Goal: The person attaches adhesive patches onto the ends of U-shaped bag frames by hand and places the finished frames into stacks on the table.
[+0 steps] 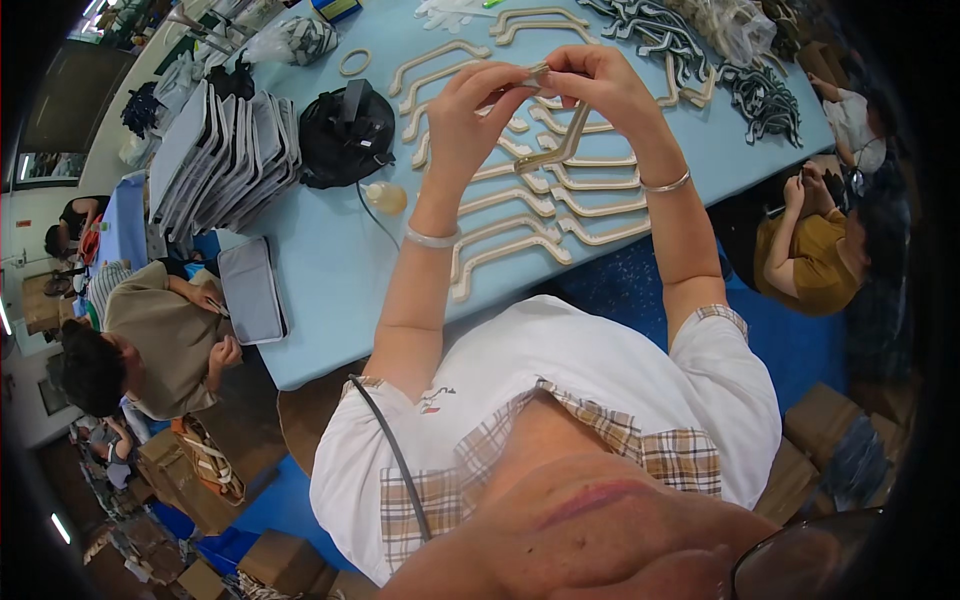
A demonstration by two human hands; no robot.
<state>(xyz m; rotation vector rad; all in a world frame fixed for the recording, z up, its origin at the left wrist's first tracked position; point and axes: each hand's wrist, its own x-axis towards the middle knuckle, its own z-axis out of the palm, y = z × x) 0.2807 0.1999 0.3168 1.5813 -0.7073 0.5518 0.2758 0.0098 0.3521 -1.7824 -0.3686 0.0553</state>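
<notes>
Both of the wearer's hands were raised over the far part of the pale blue table (315,290), brought close together with their fingertips nearly meeting. Between them was one bent beige handle (568,146). The left hand (487,95) pinched at its upper end with thumb and fingers, and the right hand (598,82) gripped it there too, from the other side. The rest of the handle slanted down below the right hand, then bent toward the left, its lower end hanging above the table under the gap between the hands. Exactly how the fingertips overlapped on the small end was too fine to tell.

Beneath and nearer the body, more cream bent handles (508,247) lay in two side-by-side columns. To the left stood a small bottle (386,197) of yellowish liquid, a black round device (345,150) and a stack of grey panels (225,160); a ring of tape (354,62) lay farther back. Dark grey handles (762,103) were heaped at the far right, near a clear plastic bag (725,28).
</notes>
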